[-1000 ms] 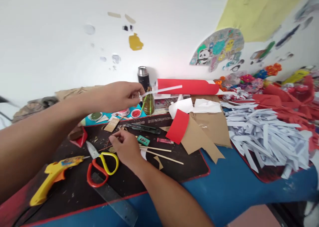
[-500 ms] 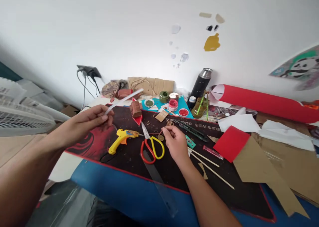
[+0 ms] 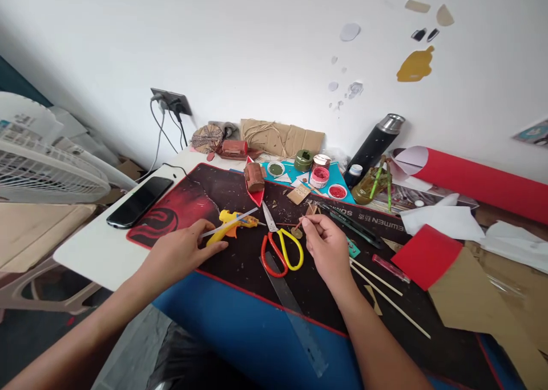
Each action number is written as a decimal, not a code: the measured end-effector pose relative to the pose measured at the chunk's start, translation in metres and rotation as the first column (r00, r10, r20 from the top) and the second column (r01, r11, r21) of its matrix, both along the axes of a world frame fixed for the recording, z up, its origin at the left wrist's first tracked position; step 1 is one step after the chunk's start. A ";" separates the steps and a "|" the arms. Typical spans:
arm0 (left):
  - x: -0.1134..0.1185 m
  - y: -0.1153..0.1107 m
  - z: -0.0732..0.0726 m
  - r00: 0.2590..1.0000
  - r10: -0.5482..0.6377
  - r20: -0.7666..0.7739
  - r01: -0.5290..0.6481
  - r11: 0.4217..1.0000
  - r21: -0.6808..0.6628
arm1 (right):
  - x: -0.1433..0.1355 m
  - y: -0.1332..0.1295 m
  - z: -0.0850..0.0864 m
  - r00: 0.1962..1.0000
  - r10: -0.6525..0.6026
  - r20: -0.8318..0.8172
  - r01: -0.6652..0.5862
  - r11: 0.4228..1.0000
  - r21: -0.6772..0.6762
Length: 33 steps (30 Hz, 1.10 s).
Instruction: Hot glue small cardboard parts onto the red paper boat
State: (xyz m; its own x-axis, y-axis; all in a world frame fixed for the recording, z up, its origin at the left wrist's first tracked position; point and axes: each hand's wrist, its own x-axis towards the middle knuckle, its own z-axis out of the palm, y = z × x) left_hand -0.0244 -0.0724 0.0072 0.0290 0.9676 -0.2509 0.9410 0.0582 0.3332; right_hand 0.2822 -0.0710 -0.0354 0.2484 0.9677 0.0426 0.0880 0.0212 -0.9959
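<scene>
My left hand (image 3: pixel 184 250) is at the yellow hot glue gun (image 3: pixel 233 223), thumb and fingers around the end of its handle. A translucent glue stick (image 3: pixel 242 215) runs out from those fingers and crosses over the gun. My right hand (image 3: pixel 326 244) pinches a small reddish-brown stick (image 3: pixel 298 225) between thumb and fingertips. Between the hands lie scissors (image 3: pixel 280 247) with one red and one yellow handle, blades apart. A small red boat model (image 3: pixel 255 179) with a brown cabin sits beyond the scissors' tips.
A clear ruler (image 3: pixel 295 316) juts over the mat's (image 3: pixel 240 276) front edge. A phone (image 3: pixel 140 201) lies at left, near a fan (image 3: pixel 51 156). Paint pots (image 3: pixel 319 176) and a black flask (image 3: pixel 377 141) stand at the back. Wooden sticks (image 3: pixel 394 298) and cardboard (image 3: pixel 466 298) lie right.
My left hand has come down and right with the glue stick, from the air to the glue gun. My right hand still pinches the small stick. The view has shifted left.
</scene>
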 end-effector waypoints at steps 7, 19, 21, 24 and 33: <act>-0.002 0.007 -0.011 0.999 0.016 0.042 -0.015 1.000 -0.006 | 0.001 0.001 0.012 0.989 0.066 -0.134 -0.075 0.995 -0.060; 0.011 0.007 0.014 0.943 0.049 0.330 -0.067 0.997 0.043 | 0.006 0.000 0.003 0.884 0.295 0.364 -0.253 0.954 -0.160; 0.016 0.007 0.011 0.932 0.036 0.361 -0.052 0.998 0.034 | 0.006 -0.001 0.004 0.812 0.322 0.486 -0.261 0.946 -0.191; 0.022 0.007 0.006 0.925 0.020 0.380 -0.036 0.999 0.035 | 0.006 -0.002 0.006 0.725 0.333 0.603 -0.244 0.943 -0.227; 0.042 0.013 0.006 0.889 -0.005 0.458 -0.017 0.999 0.043 | 0.009 -0.001 0.011 0.613 0.285 0.737 -0.183 0.958 -0.218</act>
State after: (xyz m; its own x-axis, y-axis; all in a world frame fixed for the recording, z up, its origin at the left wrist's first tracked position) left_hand 0.0172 -0.0596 0.0129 0.1243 0.9780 -0.1677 0.6830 0.0382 0.7294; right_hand 0.2917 -0.0718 -0.0247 -0.0579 0.9983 -0.0011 0.8152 0.0466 -0.5773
